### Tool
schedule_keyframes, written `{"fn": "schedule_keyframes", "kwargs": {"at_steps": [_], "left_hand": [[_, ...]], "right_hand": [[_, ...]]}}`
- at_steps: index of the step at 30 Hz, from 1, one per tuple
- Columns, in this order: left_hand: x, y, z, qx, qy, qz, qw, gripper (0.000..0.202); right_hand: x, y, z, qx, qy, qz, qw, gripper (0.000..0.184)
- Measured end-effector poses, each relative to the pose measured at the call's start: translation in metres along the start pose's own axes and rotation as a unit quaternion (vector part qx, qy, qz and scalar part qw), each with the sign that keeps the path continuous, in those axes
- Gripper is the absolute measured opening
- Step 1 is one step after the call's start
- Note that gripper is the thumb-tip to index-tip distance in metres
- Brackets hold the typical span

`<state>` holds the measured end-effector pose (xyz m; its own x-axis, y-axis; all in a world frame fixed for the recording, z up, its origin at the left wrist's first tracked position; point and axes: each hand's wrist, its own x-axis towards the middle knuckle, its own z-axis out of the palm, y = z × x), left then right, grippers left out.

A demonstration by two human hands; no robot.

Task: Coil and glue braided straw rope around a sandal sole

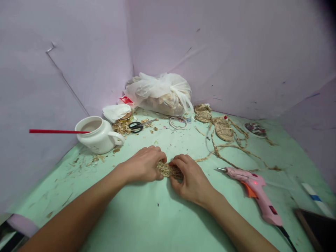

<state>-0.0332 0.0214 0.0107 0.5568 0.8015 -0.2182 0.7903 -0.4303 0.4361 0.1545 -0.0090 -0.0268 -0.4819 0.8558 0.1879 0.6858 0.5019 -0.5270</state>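
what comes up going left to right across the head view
White mug → left hand → braided fibre piece → right hand → pink glue gun → blue-banded white strip.

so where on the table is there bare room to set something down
Roomiest: the green tabletop between both forearms, bordered by the woven piece, one speck aside. A smaller gap lies between the right hand and the pink glue gun. Crowded: the back, with mug, scissors, plastic bag and coiled pieces, plus the right, where braided cord lies behind the gun.
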Motion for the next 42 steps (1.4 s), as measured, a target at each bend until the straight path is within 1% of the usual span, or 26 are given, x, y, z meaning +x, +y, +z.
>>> {"fn": "schedule_keyframes", "kwargs": {"at_steps": [7, 12, 21, 25, 28, 29, 30, 32, 33, 34, 35, 36, 37, 39, 40, 42], "left_hand": [[0.005, 0.004, 0.006, 0.04, 0.024, 0.008, 0.999, 0.028], [0.004, 0.006, 0.008, 0.046, 0.022, 0.03, 0.998, 0.02], [0.006, 0.009, 0.011, 0.054, 0.029, 0.049, 0.997, 0.016], [0.008, 0.01, 0.012, 0.061, 0.027, 0.051, 0.996, 0.015], [0.009, 0.01, 0.012, 0.071, 0.027, 0.047, 0.996, 0.014], [0.008, 0.011, 0.011, 0.075, 0.028, 0.043, 0.996, 0.015], [0.007, 0.011, 0.01, 0.08, 0.028, 0.039, 0.996, 0.016], [0.004, 0.011, 0.007, 0.089, 0.027, 0.031, 0.995, 0.016], [0.001, 0.011, 0.006, 0.094, 0.025, 0.027, 0.995, 0.016], [-0.001, 0.012, 0.004, 0.099, 0.022, 0.023, 0.995, 0.014], [-0.004, 0.013, 0.003, 0.103, 0.02, 0.019, 0.994, 0.014], [-0.006, 0.014, 0.002, 0.108, 0.021, 0.015, 0.994, 0.016], [-0.007, 0.016, 0.002, 0.112, 0.025, 0.012, 0.993, 0.02], [-0.009, 0.021, 0.004, 0.119, 0.032, 0.009, 0.992, 0.027], [-0.009, 0.023, 0.005, 0.122, 0.034, 0.009, 0.992, 0.028], [-0.009, 0.028, 0.008, 0.128, 0.034, 0.0, 0.991, 0.026]], "right_hand": [[0.003, 0.003, -0.001, 0.016, -0.007, 0.01, 1.0, 0.026], [0.004, 0.004, -0.005, 0.022, -0.009, 0.014, 1.0, 0.025], [0.006, 0.004, 0.001, 0.025, -0.008, -0.01, 1.0, 0.017], [0.008, 0.003, 0.001, 0.03, -0.011, -0.003, 0.999, 0.015], [0.007, 0.002, -0.002, 0.027, -0.02, 0.007, 0.999, 0.015], [0.006, 0.002, -0.005, 0.026, -0.026, 0.01, 0.999, 0.017], [0.005, 0.003, -0.009, 0.026, -0.035, 0.011, 0.999, 0.024], [0.003, 0.007, -0.021, 0.025, -0.043, 0.014, 0.999, 0.049], [0.002, 0.01, -0.028, 0.023, -0.033, 0.018, 0.999, 0.059], [0.002, 0.013, -0.035, 0.017, -0.009, 0.026, 0.999, 0.062], [0.001, 0.016, -0.043, 0.01, 0.024, 0.034, 0.999, 0.058], [0.0, 0.018, -0.051, 0.001, 0.064, 0.044, 0.997, 0.049], [-0.002, 0.019, -0.06, -0.01, 0.108, 0.054, 0.993, 0.042], [-0.011, 0.018, -0.077, -0.027, 0.187, 0.081, 0.979, 0.032], [-0.019, 0.016, -0.086, -0.038, 0.218, 0.103, 0.97, 0.03], [-0.041, 0.013, -0.102, -0.066, 0.239, 0.173, 0.953, 0.024]]}}
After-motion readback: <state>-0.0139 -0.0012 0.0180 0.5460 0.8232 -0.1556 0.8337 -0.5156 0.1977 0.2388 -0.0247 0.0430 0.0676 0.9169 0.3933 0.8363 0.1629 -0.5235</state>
